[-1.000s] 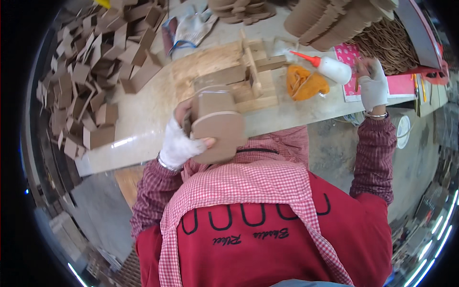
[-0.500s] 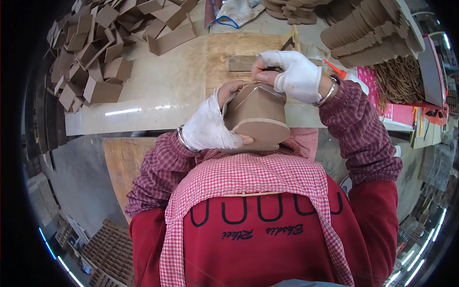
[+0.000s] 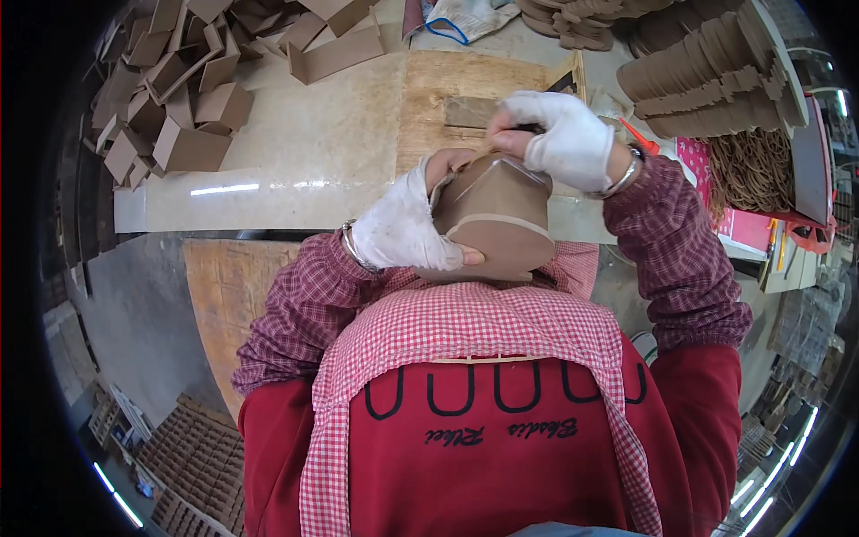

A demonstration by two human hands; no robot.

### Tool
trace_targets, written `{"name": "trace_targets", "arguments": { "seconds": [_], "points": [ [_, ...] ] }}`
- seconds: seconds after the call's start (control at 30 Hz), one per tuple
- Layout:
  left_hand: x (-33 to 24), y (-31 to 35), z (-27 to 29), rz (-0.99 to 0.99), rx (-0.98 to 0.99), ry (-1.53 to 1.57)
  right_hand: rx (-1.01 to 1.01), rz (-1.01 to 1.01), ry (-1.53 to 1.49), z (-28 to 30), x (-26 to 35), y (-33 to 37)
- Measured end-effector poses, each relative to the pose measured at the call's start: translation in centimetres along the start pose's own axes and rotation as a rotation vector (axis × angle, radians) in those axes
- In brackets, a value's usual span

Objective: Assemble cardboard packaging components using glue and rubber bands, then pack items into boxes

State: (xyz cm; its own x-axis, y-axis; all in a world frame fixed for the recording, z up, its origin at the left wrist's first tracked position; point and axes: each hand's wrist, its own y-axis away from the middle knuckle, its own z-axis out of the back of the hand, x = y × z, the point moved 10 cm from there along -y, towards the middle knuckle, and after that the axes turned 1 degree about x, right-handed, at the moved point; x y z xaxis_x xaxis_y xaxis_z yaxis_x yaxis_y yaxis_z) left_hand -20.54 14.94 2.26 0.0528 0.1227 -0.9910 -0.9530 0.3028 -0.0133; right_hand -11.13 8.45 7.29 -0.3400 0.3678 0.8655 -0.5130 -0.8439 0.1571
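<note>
A brown fibreboard box piece [image 3: 495, 199] with a rounded end panel is held above my lap, at the table's near edge. My left hand [image 3: 394, 219], in a white fingerless glove, grips it from the left, thumb on the near panel and fingers round the far side. At its far top edge, my right hand [image 3: 564, 139], gloved the same way, is closed in a pinch. What lies between those fingertips is too small to make out. Pale lines run along the piece's upper edges. Beyond it a wooden block [image 3: 470, 112] rests on a wooden board [image 3: 425, 76].
Folded brown board pieces [image 3: 192, 125] are heaped at the left of the table [image 3: 268, 201]. On the right stand stacked shaped panels [image 3: 716, 76], a bundle of brown rubber bands [image 3: 750, 166] and a bottle with a red nozzle [image 3: 637, 134]. A white glove [image 3: 474, 18] lies at the back.
The view has shifted slightly, so the table things sit a little differently in it. Both hands remain on the box piece, and the right fingers are still pinched at its far edge.
</note>
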Motion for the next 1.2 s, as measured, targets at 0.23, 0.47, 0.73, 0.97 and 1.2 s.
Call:
{"name": "trace_targets", "arguments": {
  "seconds": [0.23,0.47,0.73,0.97,1.2],
  "points": [
    [2.1,0.9,0.5,0.057,-0.085,0.080,-0.055,-0.262,-0.136,1.0,-3.6,2.6],
    [4.6,2.1,0.0,0.155,-0.123,0.262,-0.207,-0.165,-0.417,0.5,0.2,3.0],
    [7.2,1.7,-0.7,0.177,-0.099,0.367,0.062,0.410,0.294,-6.2,9.7,4.7],
    [7.2,3.5,-1.0,0.259,-0.134,0.584,-0.264,0.032,0.255,-1.8,0.7,10.7],
    [7.2,2.6,-1.5,0.314,-0.114,0.527,-0.432,0.077,0.184,-2.4,2.0,11.3]
  ]
}}
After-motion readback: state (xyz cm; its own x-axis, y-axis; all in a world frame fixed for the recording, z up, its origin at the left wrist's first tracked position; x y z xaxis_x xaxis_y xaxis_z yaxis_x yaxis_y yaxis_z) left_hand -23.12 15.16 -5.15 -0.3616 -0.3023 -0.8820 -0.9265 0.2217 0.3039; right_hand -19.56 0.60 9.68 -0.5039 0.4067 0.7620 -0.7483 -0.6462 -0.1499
